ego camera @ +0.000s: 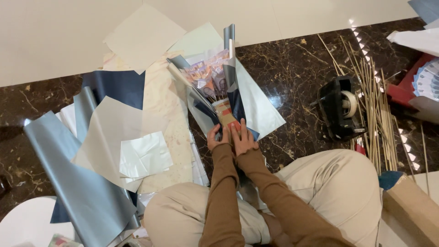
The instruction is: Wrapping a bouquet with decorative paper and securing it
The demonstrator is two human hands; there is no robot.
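A bouquet of folded banknotes [211, 77] lies on the floor in front of me, wrapped in silver-grey and dark blue paper sheets [234, 68]. My left hand [216, 136] and my right hand [242, 138] both grip its narrow lower end, side by side, fingers closed around the wrapping near the brown stem part [225, 114]. The bouquet points away from me. My crossed legs in beige trousers sit just below my hands.
Loose sheets of grey, cream, white and navy wrapping paper [109, 137] cover the floor at left. A black tape dispenser [339, 107] and several thin wooden sticks [377, 105] lie at right. More banknotes [427, 80] sit at far right; a cardboard box [411, 206] lower right.
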